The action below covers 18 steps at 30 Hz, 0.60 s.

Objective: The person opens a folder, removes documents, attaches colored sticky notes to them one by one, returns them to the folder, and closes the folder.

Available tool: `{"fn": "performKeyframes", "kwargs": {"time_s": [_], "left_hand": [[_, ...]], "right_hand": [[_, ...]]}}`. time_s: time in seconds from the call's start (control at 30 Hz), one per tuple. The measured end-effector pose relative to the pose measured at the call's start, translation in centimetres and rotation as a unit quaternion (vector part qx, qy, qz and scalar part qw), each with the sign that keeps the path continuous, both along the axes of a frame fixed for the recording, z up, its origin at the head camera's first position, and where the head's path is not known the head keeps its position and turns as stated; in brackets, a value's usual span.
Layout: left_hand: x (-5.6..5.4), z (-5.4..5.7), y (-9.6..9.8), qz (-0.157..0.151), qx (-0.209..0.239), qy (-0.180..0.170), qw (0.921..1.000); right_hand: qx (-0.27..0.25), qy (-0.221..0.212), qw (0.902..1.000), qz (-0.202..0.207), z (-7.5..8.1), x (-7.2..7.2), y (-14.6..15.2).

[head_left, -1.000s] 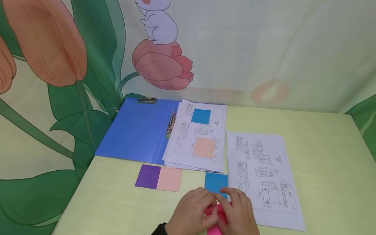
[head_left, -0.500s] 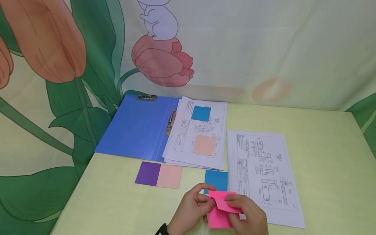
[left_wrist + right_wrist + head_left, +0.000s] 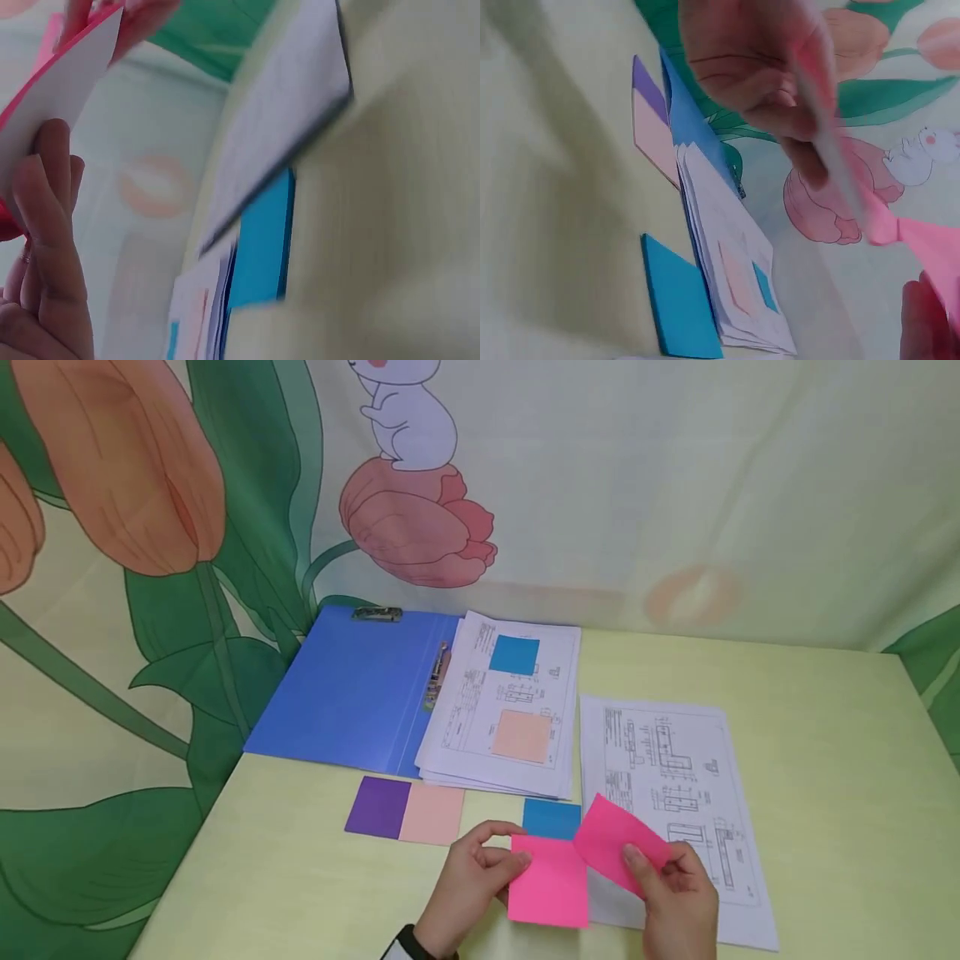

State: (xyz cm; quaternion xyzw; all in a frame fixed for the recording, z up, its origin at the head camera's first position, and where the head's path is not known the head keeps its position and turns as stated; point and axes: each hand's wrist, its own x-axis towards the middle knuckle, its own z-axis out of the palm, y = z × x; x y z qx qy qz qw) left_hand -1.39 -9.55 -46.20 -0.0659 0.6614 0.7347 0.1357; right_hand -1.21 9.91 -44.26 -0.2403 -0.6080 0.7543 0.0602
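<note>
In the head view my left hand (image 3: 476, 872) pinches a bright pink sticky note pad (image 3: 551, 893) at its left edge, above the table's front. The left wrist view shows the pad's pale underside (image 3: 71, 90) with fingers beneath it. My right hand (image 3: 678, 893) grips a single pink sticky note (image 3: 611, 839) between thumb and fingers, tilted up to the right. Its left corner overlaps the pad's upper right corner. In the right wrist view the note (image 3: 934, 251) is blurred in front of the wall cloth. A blue sticky note pad (image 3: 551, 818) lies just beyond the hands.
A stack of technical drawings (image 3: 637, 722) lies partly behind the right hand. Farther left, an open blue clip folder (image 3: 345, 693) holds more drawings (image 3: 468, 735) bearing a blue note (image 3: 514, 655) and a pale pink note (image 3: 521, 737). Purple (image 3: 377, 807) and pale pink pads (image 3: 432, 814) sit before it.
The pink note was bent up over the pad; now it has swung up and right in the right hand. The pad, earlier mostly covered by the hands, now shows its face.
</note>
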Motion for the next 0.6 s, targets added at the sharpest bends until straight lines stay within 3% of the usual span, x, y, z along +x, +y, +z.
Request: {"fn": "performKeyframes", "kwargs": {"time_s": [0.07,0.13,0.2,0.27,0.4,0.43,0.6], "left_hand": [[-0.8,-0.3,-0.9,0.017,-0.033,0.018,0.9991],[-1.8,-0.7,-2.1,0.046,-0.091,0.042,0.9939],[-3.0,-1.2,-3.2,0.077,-0.156,0.052,0.9833],[-4.1,-1.8,-4.1,0.093,-0.222,0.052,0.9691],[-6.1,-3.4,-4.7,0.065,-0.321,0.04,0.9438],[-6.5,-3.7,-4.7,0.054,-0.341,0.038,0.9377],[-7.2,-4.3,-4.2,0.021,-0.421,0.041,0.9058]], "right_hand": [[-0.024,-0.002,0.9994,-0.025,-0.3,-0.3,0.7],[-0.033,0.031,0.9977,-0.05,-0.7,-0.4,1.6],[-0.05,0.089,0.9919,-0.075,-1.5,-0.5,2.5],[-0.052,0.118,0.9881,-0.084,-1.7,-0.6,3.1],[-0.054,0.137,0.9856,-0.083,-1.6,-0.4,3.2],[-0.039,0.12,0.9884,-0.084,-1.1,-0.3,3.0],[-0.015,0.132,0.9871,-0.09,-0.7,0.0,2.5]]}}
